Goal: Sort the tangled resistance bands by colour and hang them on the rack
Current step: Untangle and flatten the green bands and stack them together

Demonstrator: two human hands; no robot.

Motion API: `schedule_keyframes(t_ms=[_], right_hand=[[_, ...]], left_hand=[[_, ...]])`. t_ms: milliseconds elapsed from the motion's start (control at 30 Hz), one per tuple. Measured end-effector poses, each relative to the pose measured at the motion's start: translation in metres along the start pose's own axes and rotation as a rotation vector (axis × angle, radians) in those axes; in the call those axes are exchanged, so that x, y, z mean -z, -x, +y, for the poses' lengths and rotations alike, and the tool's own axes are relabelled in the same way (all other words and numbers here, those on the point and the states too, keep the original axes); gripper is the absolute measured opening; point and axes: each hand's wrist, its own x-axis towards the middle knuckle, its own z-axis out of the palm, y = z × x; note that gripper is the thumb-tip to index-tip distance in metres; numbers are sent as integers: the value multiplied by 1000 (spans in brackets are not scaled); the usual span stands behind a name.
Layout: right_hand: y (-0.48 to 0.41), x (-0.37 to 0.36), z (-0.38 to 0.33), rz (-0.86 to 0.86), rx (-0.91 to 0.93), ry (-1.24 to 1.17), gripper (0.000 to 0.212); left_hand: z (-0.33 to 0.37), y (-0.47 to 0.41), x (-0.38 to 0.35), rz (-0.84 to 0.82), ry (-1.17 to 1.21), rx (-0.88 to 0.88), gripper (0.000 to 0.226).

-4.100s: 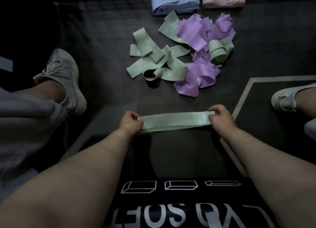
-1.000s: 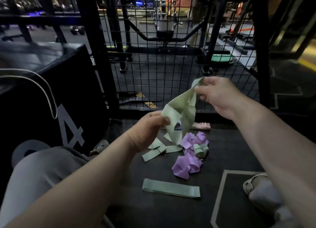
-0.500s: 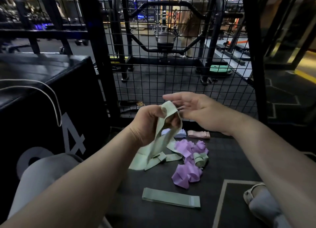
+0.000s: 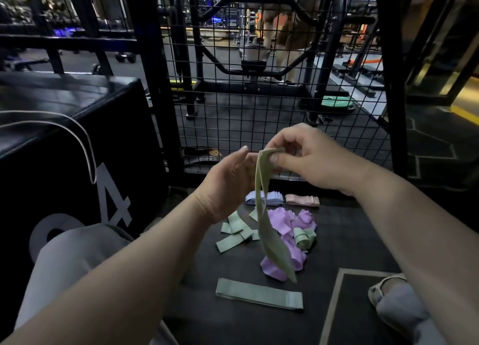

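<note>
The green band (image 4: 272,243) was a flat loop of pale sage fabric, hanging long and narrow with a slight twist, its lower end flaring wider and blurred.

The right hand (image 4: 305,158) pinched the band's top fold between thumb and curled forefinger, the other fingers bent loosely behind. The left hand (image 4: 228,186) was open, fingers nearly straight and pointing up, palm turned toward the band. Its fingertips lay right at the band's upper part, just beside the right thumb; whether they touched the fabric could not be told.

The band hung from that pinch in the air between the two hands and dropped below them, apart from the floor (image 4: 350,228). Its tail crossed in front of the tangle (image 4: 285,223) of purple and green bands lying there. Nearer the person than the tangle, a flat band (image 4: 259,294) of the same green lay stretched out alone. Beyond the tangle, against the base of the mesh panel (image 4: 259,111), sat a folded blue stack (image 4: 274,197) and a pink stack (image 4: 302,200) side by side.
</note>
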Motion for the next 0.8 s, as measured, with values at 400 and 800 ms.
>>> schedule_keyframes(t_ms=[400, 800], right_hand=[[-14, 1, 15, 277, -264, -464, 3], [-11, 20, 67, 751, -520, -771, 8]], left_hand=[[-23, 8, 2, -122, -121, 92, 27], [-41, 29, 39, -10, -272, 251, 8]])
